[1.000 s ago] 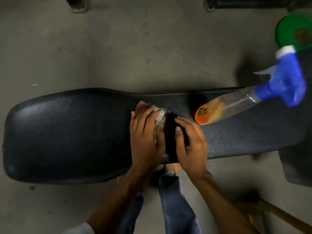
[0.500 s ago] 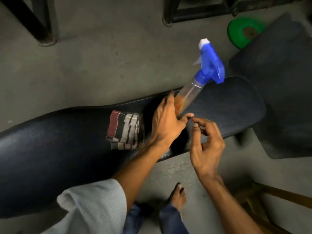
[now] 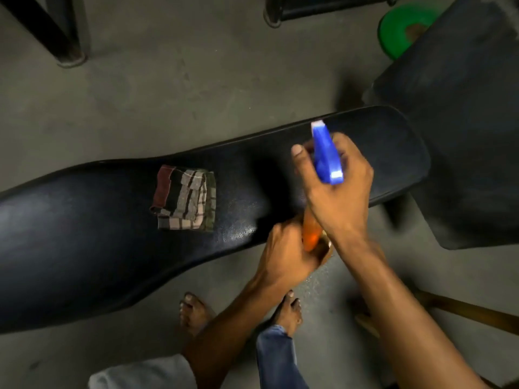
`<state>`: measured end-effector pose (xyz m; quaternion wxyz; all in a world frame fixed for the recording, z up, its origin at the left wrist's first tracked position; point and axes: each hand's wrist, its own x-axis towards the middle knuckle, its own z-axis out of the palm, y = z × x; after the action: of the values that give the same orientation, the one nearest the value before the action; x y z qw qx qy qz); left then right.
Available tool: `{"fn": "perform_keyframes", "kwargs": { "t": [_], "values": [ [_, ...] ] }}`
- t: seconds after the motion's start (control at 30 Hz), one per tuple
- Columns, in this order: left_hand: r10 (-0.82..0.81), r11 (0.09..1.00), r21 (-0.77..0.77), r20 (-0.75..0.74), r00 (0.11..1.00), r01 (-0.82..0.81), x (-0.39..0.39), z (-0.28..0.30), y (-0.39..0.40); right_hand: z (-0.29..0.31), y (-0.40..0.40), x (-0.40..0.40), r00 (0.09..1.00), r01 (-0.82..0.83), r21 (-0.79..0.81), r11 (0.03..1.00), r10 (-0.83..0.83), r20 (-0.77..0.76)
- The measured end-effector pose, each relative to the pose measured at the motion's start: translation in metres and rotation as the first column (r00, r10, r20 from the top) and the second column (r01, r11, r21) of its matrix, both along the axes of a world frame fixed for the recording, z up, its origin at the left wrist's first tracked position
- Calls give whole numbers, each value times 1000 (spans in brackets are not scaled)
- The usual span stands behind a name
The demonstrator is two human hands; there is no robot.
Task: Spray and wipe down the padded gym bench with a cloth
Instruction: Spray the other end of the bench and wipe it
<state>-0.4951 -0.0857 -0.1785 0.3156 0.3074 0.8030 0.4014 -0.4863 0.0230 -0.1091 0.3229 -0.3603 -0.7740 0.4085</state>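
Note:
A long black padded bench (image 3: 84, 234) runs across the view from lower left to upper right. A folded striped cloth (image 3: 185, 199) lies flat on its middle, with no hand on it. To the cloth's right, both hands hold a spray bottle with a blue trigger head (image 3: 327, 155) and an orange lower body (image 3: 310, 234). My right hand (image 3: 339, 189) wraps the neck and trigger head. My left hand (image 3: 289, 254) grips the bottle's base at the bench's near edge. The bottle's middle is hidden behind my right hand.
A second dark padded bench (image 3: 463, 122) stands at the right. A green weight plate (image 3: 398, 29) lies on the floor behind it. Black frame legs (image 3: 64, 37) stand at the back left. A wooden handle (image 3: 463, 310) lies at the lower right. My bare feet (image 3: 193, 310) are on the concrete.
Both hands left the cloth, which now lies alone on the bench. They took hold of the spray bottle and drew it toward the bench's near edge, its nozzle pointing away from me.

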Motion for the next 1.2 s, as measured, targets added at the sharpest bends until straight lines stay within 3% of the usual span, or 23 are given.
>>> {"fn": "perform_keyframes", "kwargs": {
  "t": [0.1, 0.17, 0.23, 0.3, 0.37, 0.5, 0.57, 0.9, 1.2],
  "values": [
    [-82, 993, 94, 116, 990, 72, 12, -14, -25, -14, -6, 8, 992, -10, -72, 997, 19, 123],
    [-67, 988, 146, 64, 996, 57, 5, -22, -47, -25, -16, 16, 983, -22, -95, 995, 39, 177],
    [107, 981, 171, -83, 991, -92, -13, -28, -63, -41, -24, 21, 981, -30, -167, 986, 61, 183],
    [280, 956, 181, -329, 902, -230, -39, -35, -68, -57, -33, 20, 974, -49, -211, 976, 93, 206],
    [255, 966, 103, -514, 819, -236, -66, -45, -65, -72, -44, 17, 960, -76, -238, 968, 135, 244],
    [-19, 954, -238, -655, 755, -182, -89, -74, -69, -87, -58, 8, 937, -133, -294, 946, 217, 275],
    [-73, 946, -278, -685, 725, -167, -89, -79, -73, -90, -60, 4, 933, -151, -291, 945, 234, 273],
    [-12, 906, -294, -737, 676, -304, -94, -78, -80, -98, -50, 1, 938, -190, -252, 949, 252, 238],
    [43, 926, -231, -724, 688, -300, -84, -73, -52, -91, -17, -3, 965, -75, -318, 945, 149, 214]
  ]
}}
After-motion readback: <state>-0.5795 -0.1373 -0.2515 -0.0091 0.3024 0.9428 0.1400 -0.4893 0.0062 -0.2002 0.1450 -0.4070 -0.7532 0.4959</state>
